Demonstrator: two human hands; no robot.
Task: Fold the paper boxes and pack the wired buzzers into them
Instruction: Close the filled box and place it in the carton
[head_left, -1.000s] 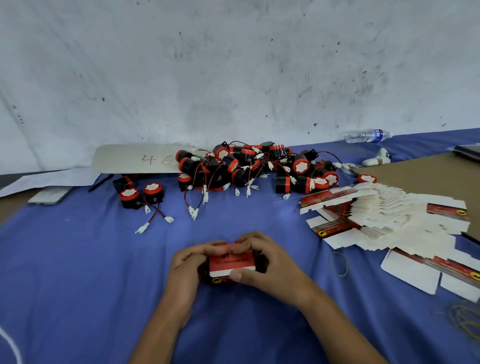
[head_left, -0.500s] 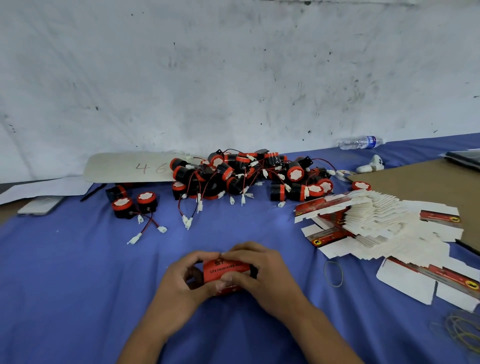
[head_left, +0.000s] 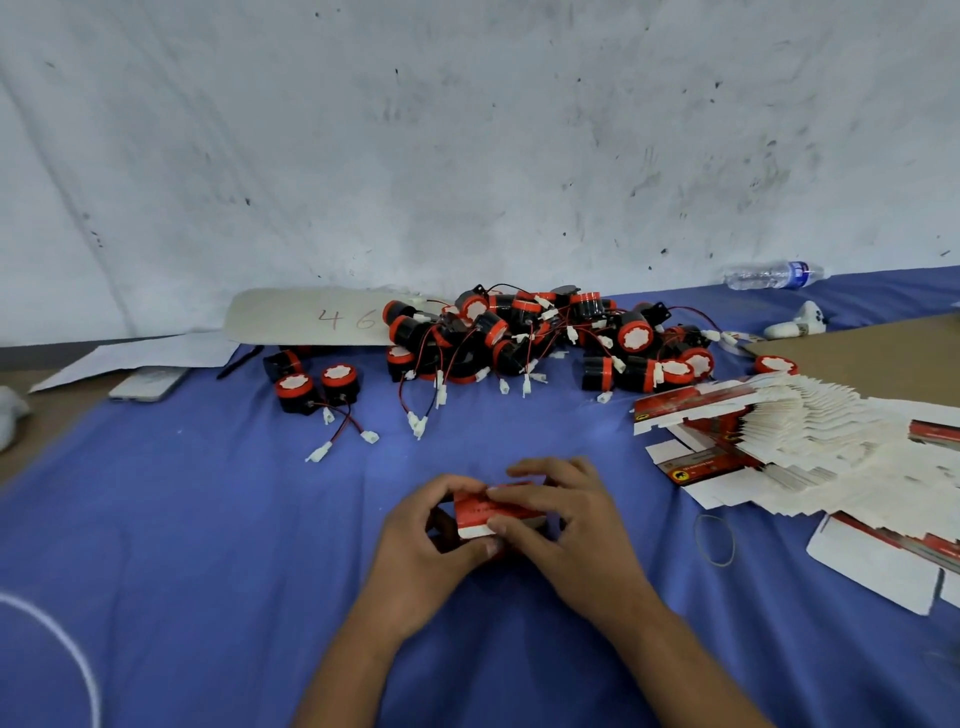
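Evenly but dimly lit, with a cool bluish cast. Soft, faint shadows only under the hands (head_left: 498, 540) and the buzzer pile (head_left: 545, 338). No glare. Strong wide-angle bending toward the edges, curving the blue cloth (head_left: 208, 545). Slightly soft and smeared overall; small print illegible.

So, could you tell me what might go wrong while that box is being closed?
Both hands, left hand and right hand, grip the small red box; squeezing might crush its flap. Whether a buzzer's wire is tucked in cannot be seen. The rubber band lies close by and could snag.
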